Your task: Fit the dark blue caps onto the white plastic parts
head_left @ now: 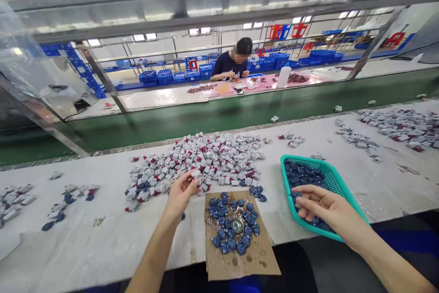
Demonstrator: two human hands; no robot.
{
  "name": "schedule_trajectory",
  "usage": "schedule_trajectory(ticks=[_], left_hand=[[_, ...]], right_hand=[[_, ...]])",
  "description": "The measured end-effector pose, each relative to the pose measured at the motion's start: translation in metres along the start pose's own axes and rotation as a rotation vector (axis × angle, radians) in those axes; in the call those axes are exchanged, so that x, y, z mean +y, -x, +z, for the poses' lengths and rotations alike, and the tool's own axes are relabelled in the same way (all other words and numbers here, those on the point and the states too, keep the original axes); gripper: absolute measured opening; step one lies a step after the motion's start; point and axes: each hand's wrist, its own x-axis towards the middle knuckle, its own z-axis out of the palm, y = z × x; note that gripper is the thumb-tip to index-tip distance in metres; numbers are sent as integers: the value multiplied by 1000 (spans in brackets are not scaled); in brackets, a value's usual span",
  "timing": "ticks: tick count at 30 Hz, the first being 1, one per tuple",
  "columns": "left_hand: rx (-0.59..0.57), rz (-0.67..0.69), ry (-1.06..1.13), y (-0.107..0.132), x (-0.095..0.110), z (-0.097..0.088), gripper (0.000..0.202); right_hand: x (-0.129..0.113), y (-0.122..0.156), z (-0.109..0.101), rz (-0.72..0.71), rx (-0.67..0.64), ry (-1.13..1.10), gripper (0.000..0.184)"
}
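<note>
My left hand [181, 193] reaches to the near edge of a heap of small grey-white pieces [219, 153], some with dark red or blue parts. Its fingers pinch a small whitish piece [195, 173]. Over a teal plastic basket [338, 183], my right hand [325, 207] holds a small dark blue piece [295, 194] between thumb and fingers. Many similar blue pieces [303, 174] lie in the basket. Between my hands is a cardboard sheet [240, 268] with blue pieces [226, 228] ringed around a small round dish [236, 225] and wet, glossy stains.
More grey-white pieces lie at the far right [404, 128] and left [15, 201] of the white table [113, 247]. Beyond a green conveyor belt [171, 124], a co-worker [228, 64] sits at another bench with a white bottle [284, 76]. A metal frame [206, 7] spans overhead.
</note>
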Motion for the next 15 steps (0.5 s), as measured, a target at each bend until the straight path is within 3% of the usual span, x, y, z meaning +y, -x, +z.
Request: schedule_trajectory(ticks=[3, 6, 10, 15], left_hand=[[139, -161, 204, 57, -30, -4, 51], [212, -308, 414, 90, -44, 2, 51], [180, -368, 446, 102, -48, 7, 54], [153, -327, 373, 98, -55, 10, 54]], right_hand=[[-5, 5, 28, -95, 19, 130, 45], [-2, 8, 66, -212, -24, 246, 35], [6, 10, 107, -368, -189, 368, 30], [16, 6, 123, -490, -281, 586, 34]])
